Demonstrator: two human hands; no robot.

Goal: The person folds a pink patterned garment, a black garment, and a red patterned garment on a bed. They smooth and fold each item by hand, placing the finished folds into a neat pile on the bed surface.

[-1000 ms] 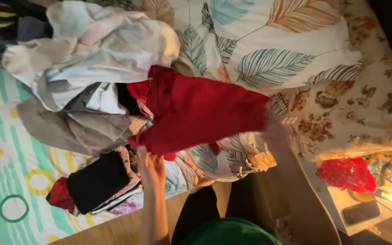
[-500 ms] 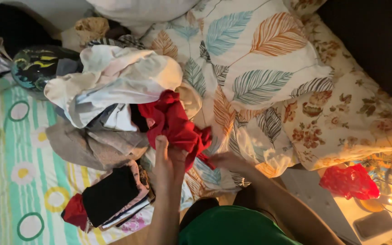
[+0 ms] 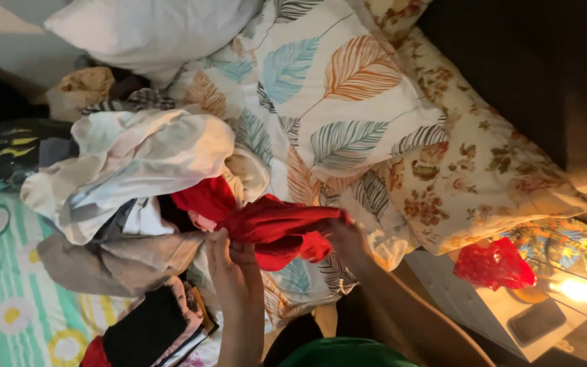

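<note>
Nearest, at six o'clock, both forearms rise from the bottom edge. The left hand (image 3: 234, 261) has its fingers clamped on one end of the red garment (image 3: 276, 228); the right hand (image 3: 345, 234) pinches the other end at three o'clock, so the cloth hangs bunched between them above the bed (image 3: 8, 299). It looks partly folded. At seven o'clock sits a folded stack (image 3: 151, 326); at ten o'clock, farther off, an unsorted clothes heap (image 3: 130, 170) remains.

Two hands (image 3: 236, 272) (image 3: 345, 238), one red garment (image 3: 276, 228), two pillows (image 3: 348, 102) (image 3: 151, 24)
</note>
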